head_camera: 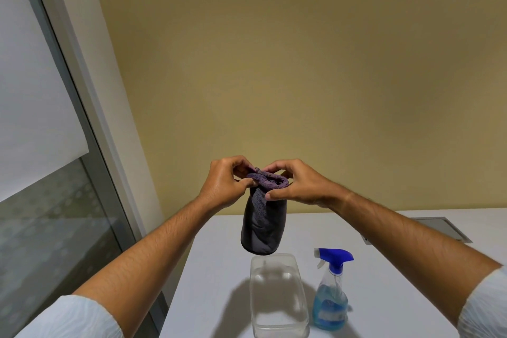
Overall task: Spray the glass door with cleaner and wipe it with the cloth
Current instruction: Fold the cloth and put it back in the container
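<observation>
Above the white bench (384,269), left hand (222,186) and right hand (297,186) fingers pinch the purple cloth (263,222) over a clear tub (277,296); spray bottle (330,296) just beside it.

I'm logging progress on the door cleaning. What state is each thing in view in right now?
Cloth: folded, hanging in the air above the container.
Left hand: pinches the cloth's top edge.
Right hand: pinches the cloth's top edge.
Spray bottle: upright on the table, partly filled with blue liquid, untouched.
Clear plastic container: open, on the table.
Glass door: at left, untouched.
</observation>
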A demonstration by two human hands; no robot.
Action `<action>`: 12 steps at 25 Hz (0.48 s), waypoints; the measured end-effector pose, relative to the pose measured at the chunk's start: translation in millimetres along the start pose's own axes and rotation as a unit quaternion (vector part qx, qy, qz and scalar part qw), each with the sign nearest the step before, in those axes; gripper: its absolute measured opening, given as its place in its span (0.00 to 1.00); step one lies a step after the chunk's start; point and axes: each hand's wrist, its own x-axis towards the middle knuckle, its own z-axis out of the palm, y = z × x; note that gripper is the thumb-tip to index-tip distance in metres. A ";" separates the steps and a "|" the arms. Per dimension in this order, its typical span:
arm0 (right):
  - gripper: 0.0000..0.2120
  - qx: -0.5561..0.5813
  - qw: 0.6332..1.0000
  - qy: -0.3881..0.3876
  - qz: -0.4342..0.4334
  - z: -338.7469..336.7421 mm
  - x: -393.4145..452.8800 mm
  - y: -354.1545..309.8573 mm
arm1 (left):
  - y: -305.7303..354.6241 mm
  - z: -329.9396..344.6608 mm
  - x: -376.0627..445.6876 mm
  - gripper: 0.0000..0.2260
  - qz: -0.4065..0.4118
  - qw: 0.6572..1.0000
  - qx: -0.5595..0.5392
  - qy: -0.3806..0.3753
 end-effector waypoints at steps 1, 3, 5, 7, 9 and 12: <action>0.19 -0.004 1.000 0.009 -0.005 0.0 2.4 0.9 | -0.5 -0.6 -0.1 0.13 0.003 1.000 0.008 -0.007; 0.19 0.003 1.000 0.013 -0.007 -0.9 5.4 0.8 | -0.9 -3.3 -0.1 0.17 0.027 0.998 0.046 -0.034; 0.21 0.015 1.000 0.015 -0.006 -1.6 8.3 1.5 | -1.4 -7.5 1.7 0.21 0.062 0.989 0.112 -0.075; 0.23 0.039 0.999 0.025 -0.008 -1.6 9.9 3.0 | -1.0 -10.8 3.4 0.18 0.092 0.977 0.160 -0.107; 0.24 0.058 0.998 0.035 -0.012 -0.3 10.3 5.3 | 0.1 -11.9 2.5 0.12 0.104 0.976 0.159 -0.109; 0.26 0.077 0.996 0.045 -0.015 1.3 9.8 8.9 | 0.0 -11.1 0.2 0.07 0.086 0.985 0.125 -0.086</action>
